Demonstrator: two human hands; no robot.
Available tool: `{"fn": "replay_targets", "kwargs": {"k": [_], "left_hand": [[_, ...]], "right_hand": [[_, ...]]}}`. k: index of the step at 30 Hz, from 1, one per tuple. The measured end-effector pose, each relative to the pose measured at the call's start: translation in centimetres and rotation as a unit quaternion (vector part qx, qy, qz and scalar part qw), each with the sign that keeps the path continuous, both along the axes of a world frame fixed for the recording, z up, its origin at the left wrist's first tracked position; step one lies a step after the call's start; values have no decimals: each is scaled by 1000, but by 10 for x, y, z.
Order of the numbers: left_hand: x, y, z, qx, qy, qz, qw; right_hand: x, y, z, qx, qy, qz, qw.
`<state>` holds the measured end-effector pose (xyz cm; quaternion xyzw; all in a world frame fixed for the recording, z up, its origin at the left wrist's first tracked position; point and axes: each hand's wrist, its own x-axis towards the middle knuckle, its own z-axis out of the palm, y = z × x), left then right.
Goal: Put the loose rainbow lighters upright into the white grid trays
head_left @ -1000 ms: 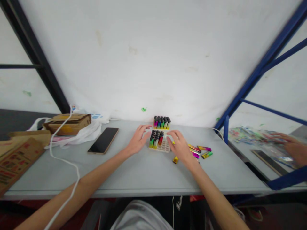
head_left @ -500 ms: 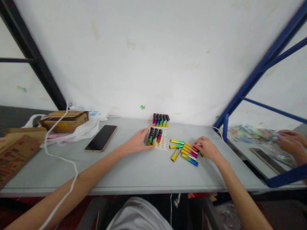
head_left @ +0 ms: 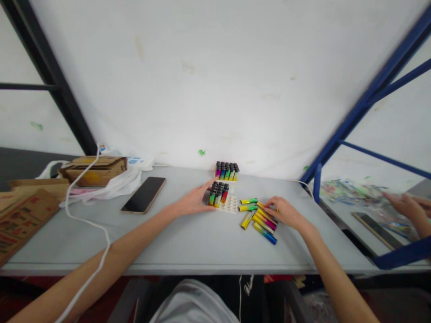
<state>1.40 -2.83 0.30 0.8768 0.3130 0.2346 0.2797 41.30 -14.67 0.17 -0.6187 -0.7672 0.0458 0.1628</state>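
Thumb and fingers of my left hand [head_left: 193, 200] bracket the left side of a white holed tray [head_left: 230, 205], gripping it front and back. Several upright lighters [head_left: 218, 194] with black tops fill the tray's left part; empty holes show on its right. To the right lies a loose pile of shiny lighters [head_left: 264, 220] in yellow, green, pink and blue. My right hand [head_left: 282, 211] is over the pile's upper end, its fingers closed on a yellow lighter [head_left: 261, 205]. The fingers partly hide that lighter.
Behind the tray stands another block of upright lighters [head_left: 227, 170]. A phone [head_left: 144, 194] lies left, near cardboard boxes [head_left: 96, 170] and a white bag. A white cable [head_left: 90, 222] crosses the left arm. Beyond the blue frame [head_left: 350, 116], another person's hands [head_left: 406, 206] work over plastic packets.
My right hand has moved left onto the pile, and some loose lighters have shifted slightly. The left hand keeps its place at the tray. The other person's hands have moved.
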Motion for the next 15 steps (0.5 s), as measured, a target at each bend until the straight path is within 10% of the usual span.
{"fn": "replay_targets", "kwargs": {"k": [8,15], "left_hand": [[-2,2,1,-17,-24,-9,1000],[-2,5,-4,-24,-33,1,999]], "right_hand": [[-35,20,30,74,242,-78,964],[-112,72,39,98,538,-19,837]]}}
